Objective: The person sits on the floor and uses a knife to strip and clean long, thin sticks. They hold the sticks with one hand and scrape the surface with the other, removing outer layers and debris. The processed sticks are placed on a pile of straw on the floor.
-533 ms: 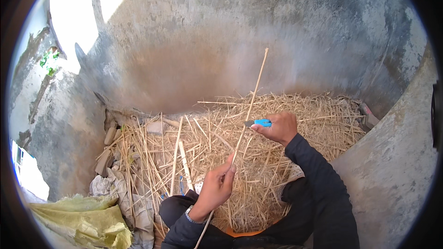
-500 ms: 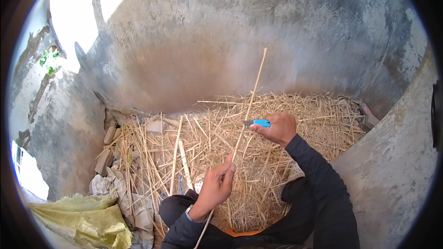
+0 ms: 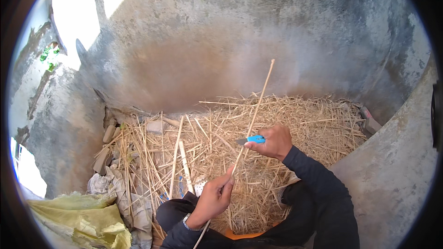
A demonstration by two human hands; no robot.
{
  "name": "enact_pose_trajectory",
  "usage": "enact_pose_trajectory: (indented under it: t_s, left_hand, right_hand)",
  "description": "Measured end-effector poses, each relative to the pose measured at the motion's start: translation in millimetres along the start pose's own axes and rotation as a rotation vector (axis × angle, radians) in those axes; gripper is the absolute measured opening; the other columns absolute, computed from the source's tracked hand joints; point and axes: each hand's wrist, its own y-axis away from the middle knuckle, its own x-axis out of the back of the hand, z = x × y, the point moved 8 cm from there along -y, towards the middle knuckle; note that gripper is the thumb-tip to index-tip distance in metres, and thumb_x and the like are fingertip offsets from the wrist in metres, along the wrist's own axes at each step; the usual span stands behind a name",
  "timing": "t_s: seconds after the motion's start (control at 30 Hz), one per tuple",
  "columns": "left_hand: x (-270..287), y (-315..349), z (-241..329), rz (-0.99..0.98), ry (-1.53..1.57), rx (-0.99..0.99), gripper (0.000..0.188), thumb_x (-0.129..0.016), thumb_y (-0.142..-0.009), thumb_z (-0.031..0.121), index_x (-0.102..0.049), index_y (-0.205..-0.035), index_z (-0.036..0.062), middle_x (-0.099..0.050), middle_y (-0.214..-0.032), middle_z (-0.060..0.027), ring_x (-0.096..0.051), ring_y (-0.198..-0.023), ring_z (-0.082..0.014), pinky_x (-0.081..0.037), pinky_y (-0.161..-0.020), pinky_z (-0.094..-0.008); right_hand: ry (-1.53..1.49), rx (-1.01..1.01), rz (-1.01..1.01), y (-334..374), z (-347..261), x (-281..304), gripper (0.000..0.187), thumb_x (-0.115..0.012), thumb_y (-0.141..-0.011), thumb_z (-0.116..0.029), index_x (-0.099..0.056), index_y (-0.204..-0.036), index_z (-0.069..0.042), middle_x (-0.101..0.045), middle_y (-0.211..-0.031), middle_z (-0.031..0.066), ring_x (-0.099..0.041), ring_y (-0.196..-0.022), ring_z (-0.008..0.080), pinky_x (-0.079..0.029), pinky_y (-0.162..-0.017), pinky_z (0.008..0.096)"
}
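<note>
A stained grey wall (image 3: 258,14) fills the back, and a paler side wall (image 3: 392,175) slants in at the right. The straw (image 3: 318,115) spreads across the floor between them, its far edge along the foot of the back wall and its right edge near the side wall. At the lower left lies a yellow cloth (image 3: 83,219), with a grey cloth (image 3: 138,212) just beside it.

The stick (image 3: 261,97) rises at a slant above the straw, its lower end running out at the bottom edge and its tip showing against the back wall, with open room to both sides; how far the tip is from the wall, I cannot tell. Left of it, 2 pale canes (image 3: 186,166) lean side by side, well apart from the tip.

The left hand (image 3: 215,198) has its grip closed on the stick, thumb and fingers pinching it. The right hand (image 3: 276,141) has its grip closed around a blue knife (image 3: 255,139), higher up. The dark blade (image 3: 241,141) points left across the stick; whether it bites in, I cannot tell. A watch (image 3: 186,221) circles the left wrist.
</note>
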Motion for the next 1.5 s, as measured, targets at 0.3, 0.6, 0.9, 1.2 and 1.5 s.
enact_pose_trajectory:
  t_s: [0.3, 0.6, 0.9, 1.2, 1.5]
  left_hand:
    - [-10.9, 4.0, -10.8, -0.08, 0.074, 0.043, 0.039, -0.051, -0.096, 0.008, -0.048, -0.133, -0.0028, -0.041, -0.066, 0.0036, -0.036, -0.064, -0.0033, -0.033, -0.056, -0.02]
    - [-19.7, 24.8, -1.5, -0.11, 0.007, -0.013, 0.039, -0.053, -0.095, 0.006, -0.049, -0.133, -0.0027, -0.041, -0.065, 0.0027, -0.037, -0.061, -0.0034, -0.035, -0.053, -0.0216]
    - [-30.7, 85.5, 17.6, -0.054, -0.009, -0.144, 0.017, -0.055, -0.092, 0.013, -0.055, -0.081, -0.0004, -0.048, -0.063, -0.0137, -0.047, -0.058, -0.0185, -0.039, -0.055, -0.0337]
    - [-23.8, 21.7, -12.4, -0.144, 0.879, 0.375, 0.032, -0.047, -0.1, 0.022, -0.05, -0.124, 0.0016, -0.044, -0.064, 0.0025, -0.037, -0.041, -0.0036, -0.032, -0.036, -0.0166]
    - [-28.6, -23.9, 19.5, -0.092, 0.809, 0.224, 0.037, -0.046, -0.101, 0.019, -0.043, -0.134, 0.0029, -0.045, -0.072, 0.0014, -0.033, -0.043, -0.0022, -0.029, -0.037, -0.0158]
  right_hand:
    - [0.112, -0.165, 0.124, -12.3, 74.9, 12.8, 0.076, -0.046, -0.077, -0.081, -0.056, -0.046, -0.012, -0.04, -0.036, 0.0032, -0.043, -0.032, 0.0197, -0.033, -0.036, 0.0372]
    - [0.199, -0.21, 0.117, -0.4, 99.6, 23.4, 0.077, -0.049, -0.076, -0.08, -0.059, -0.048, -0.009, -0.044, -0.038, 0.0067, -0.046, -0.035, 0.0233, -0.035, -0.037, 0.0388]
    - [0.313, -0.764, 0.164, 29.2, 233.5, 55.7, 0.085, -0.035, -0.078, -0.084, -0.064, -0.057, -0.007, -0.054, -0.049, 0.0099, -0.056, -0.049, 0.0269, -0.041, -0.049, 0.044]
    - [-0.098, -0.419, 0.054, 7.5, 102.6, 28.7, 0.073, -0.051, -0.079, -0.076, -0.062, -0.055, -0.008, -0.051, -0.046, 0.0087, -0.052, -0.043, 0.0249, -0.039, -0.043, 0.037]
    - [0.032, 0.002, 0.127, -1.2, 6.4, 46.2, 0.07, -0.056, -0.073, -0.077, -0.06, -0.05, -0.012, -0.048, -0.04, 0.0046, -0.052, -0.036, 0.0213, -0.039, -0.038, 0.0343]
